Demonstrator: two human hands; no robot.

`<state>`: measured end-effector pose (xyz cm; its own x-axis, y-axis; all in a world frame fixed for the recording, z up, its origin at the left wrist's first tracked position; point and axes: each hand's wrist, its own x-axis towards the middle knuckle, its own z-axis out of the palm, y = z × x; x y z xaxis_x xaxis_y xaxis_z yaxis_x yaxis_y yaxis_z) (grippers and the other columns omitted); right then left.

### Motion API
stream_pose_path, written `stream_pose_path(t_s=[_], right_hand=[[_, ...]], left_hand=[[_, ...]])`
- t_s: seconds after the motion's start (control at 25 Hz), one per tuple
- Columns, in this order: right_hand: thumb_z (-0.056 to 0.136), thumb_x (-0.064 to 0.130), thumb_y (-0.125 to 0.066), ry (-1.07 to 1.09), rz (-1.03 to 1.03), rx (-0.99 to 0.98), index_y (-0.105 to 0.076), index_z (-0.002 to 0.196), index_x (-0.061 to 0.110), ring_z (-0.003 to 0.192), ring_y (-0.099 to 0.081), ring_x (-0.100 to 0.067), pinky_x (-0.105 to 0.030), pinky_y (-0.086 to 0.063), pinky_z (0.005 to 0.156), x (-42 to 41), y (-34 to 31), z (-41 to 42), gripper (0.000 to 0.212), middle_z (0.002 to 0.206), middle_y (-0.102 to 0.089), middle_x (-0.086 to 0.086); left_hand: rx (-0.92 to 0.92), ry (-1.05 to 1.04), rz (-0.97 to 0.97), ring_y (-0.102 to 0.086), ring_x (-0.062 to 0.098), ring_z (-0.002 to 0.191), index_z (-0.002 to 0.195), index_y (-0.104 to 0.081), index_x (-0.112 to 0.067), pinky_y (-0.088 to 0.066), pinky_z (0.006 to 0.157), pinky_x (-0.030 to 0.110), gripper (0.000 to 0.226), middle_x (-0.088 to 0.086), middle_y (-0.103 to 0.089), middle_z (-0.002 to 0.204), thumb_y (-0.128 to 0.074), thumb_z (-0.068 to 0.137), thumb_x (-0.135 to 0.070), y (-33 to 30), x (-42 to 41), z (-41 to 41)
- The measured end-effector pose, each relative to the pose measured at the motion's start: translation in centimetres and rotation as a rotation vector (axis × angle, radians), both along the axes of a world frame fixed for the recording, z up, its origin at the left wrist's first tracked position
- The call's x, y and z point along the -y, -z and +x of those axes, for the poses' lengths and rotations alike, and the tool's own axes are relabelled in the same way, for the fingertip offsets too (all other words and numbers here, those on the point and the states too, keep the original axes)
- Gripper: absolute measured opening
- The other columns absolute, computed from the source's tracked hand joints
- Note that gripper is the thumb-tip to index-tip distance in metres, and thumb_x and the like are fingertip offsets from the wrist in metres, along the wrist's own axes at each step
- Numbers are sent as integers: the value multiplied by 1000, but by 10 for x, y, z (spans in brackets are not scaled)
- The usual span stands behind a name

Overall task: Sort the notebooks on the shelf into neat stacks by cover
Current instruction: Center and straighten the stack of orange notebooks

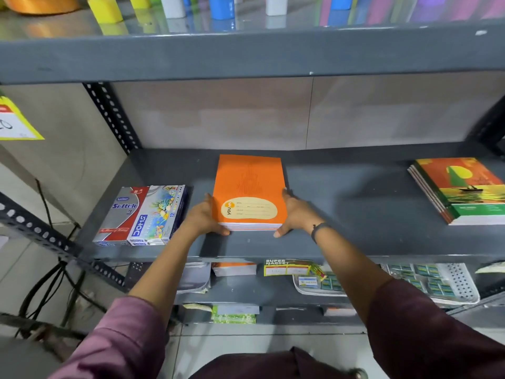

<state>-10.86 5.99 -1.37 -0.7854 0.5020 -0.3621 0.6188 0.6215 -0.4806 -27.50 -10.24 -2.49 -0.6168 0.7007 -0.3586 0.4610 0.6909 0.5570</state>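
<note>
A stack of orange-covered notebooks (pixel 248 184) lies on the grey metal shelf (pixel 355 203), near its middle. My left hand (pixel 203 217) presses against the stack's left side and my right hand (pixel 295 213) against its right side, thumbs at the front bottom edge. A second stack of notebooks with a green, red and yellow sunset cover (pixel 461 187) lies at the shelf's right end, apart from both hands.
Two boxes, a silver-red Softek box (pixel 123 214) and a Doms pastel box (pixel 158 214), lie at the shelf's left. Coloured bottles stand on the shelf above. The shelf below holds more notebooks (pixel 234 268), a price label (pixel 287 267) and a white perforated tray (pixel 461 283).
</note>
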Motion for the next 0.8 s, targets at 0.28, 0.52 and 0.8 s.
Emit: stream_pose_path(t_s=[0.28, 0.52, 0.8], right_hand=[[61, 17, -87, 23, 264, 89, -8, 150, 14, 116, -59, -35, -40, -53, 90, 10, 6, -13, 119, 134, -57, -15], [60, 10, -86, 25, 284, 94, -16, 147, 12, 111, -61, -37, -42, -55, 86, 12, 1, -16, 112, 124, -62, -17], [66, 4, -79, 106, -9, -116, -7, 149, 20, 104, -60, -28, -37, -55, 86, 12, 7, -3, 111, 119, -62, -12]], left_hand=[[-207, -144, 25, -63, 32, 98, 108, -57, -6, -47, 72, 32, 62, 16, -69, 109, -85, 54, -16, 2, -1, 17], [-189, -180, 50, -62, 34, 100, 108, -56, -3, -48, 76, 35, 62, 18, -67, 111, -86, 54, -13, -2, 1, 20], [412, -183, 336, -54, 27, 120, 134, -38, -7, -42, 106, 39, 81, 10, -55, 134, -80, 65, -19, 7, 18, 6]])
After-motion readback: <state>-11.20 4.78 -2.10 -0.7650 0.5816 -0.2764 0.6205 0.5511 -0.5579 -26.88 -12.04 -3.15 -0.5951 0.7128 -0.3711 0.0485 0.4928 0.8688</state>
